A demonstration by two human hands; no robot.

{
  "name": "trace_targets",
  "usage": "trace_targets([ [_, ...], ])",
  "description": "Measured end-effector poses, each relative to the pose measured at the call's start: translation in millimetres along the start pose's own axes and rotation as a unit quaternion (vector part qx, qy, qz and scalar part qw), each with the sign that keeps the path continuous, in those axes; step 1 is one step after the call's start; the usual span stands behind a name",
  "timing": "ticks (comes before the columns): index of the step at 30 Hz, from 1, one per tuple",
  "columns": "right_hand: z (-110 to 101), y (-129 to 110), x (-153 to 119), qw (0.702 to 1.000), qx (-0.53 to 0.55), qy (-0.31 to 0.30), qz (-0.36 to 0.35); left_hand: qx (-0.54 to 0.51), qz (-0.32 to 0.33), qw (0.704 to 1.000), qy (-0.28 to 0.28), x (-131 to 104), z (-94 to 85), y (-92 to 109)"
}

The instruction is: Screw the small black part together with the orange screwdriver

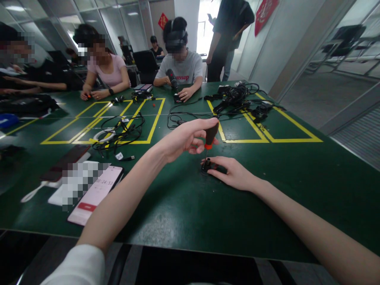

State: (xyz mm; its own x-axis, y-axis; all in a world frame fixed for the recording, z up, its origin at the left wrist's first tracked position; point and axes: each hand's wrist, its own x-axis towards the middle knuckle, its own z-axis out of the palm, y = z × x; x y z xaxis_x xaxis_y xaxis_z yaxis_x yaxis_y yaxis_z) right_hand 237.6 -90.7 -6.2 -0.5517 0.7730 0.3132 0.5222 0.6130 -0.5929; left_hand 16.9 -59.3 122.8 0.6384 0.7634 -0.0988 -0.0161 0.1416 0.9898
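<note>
Black and orange screwdriver [211,135], gripped by the left hand [185,136] from above, seemingly for pressure, stands at twelve o'clock over a small black part [205,166] the right hand [236,173] pinches from three o'clock, likely steadying it on the table [166,213].

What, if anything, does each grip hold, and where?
Left grip: the screwdriver, by its dark handle. Right grip: a small black piece, around its sides.
</note>
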Motion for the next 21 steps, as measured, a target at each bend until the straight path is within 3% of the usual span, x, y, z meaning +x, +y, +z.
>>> trace_targets([
  [5, -1, 0, 0, 1.000, 0.000, -0.002, 0.001, 0.007, 0.018, 1.000, 0.020, -3, 5.0, 0],
  [12, -1, 0, 0, 1.000, -0.006, -0.002, -0.002, -0.002, 0.006, 1.000, 0.000, 0, -1.9, 0],
  [21, 1, 2, 0, 1.000, -0.010, 0.004, -0.014, -0.004, 0.052, 0.999, 0.005, 5, -2.7, -6],
])
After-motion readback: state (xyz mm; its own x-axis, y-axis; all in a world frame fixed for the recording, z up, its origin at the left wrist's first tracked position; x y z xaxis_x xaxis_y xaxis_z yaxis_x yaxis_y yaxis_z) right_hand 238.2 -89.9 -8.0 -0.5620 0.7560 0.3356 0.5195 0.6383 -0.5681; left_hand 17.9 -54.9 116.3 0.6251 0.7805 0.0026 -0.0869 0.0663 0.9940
